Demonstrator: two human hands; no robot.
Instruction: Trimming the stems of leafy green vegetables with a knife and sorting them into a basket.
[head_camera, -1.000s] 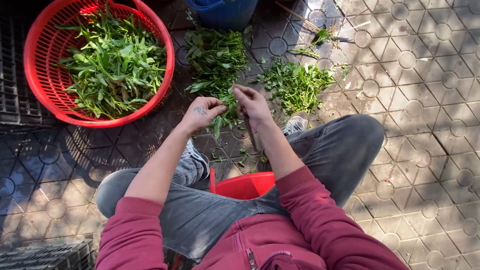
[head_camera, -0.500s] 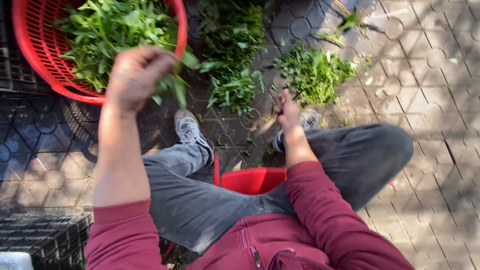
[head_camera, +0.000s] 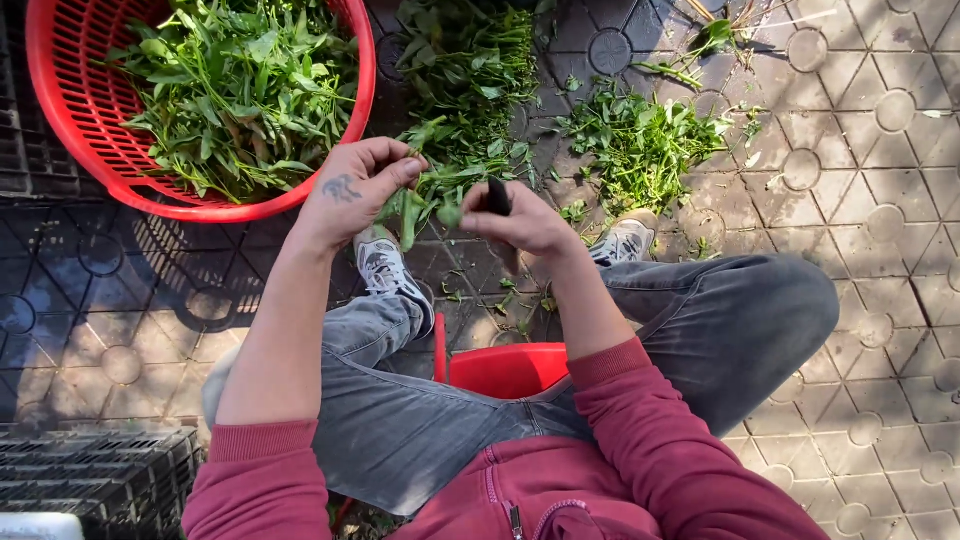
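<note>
Head view: leafy sprig (head_camera: 425, 200) between left hand (head_camera: 355, 190) and right hand (head_camera: 525, 222).

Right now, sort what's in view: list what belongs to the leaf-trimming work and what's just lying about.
In use: left hand gripping a leafy sprig; right hand holding a dark knife; red basket of greens; uncut pile.

Lying about: black crate; scattered scraps.

The person wears a maroon zip-up sweatshirt (head_camera: 560, 490) with ribbed cuffs pushed up the forearms, grey jeans (head_camera: 700, 330), grey-and-white sneakers (head_camera: 385, 270), and has a small dark tattoo on the left hand (head_camera: 352, 190).
</note>
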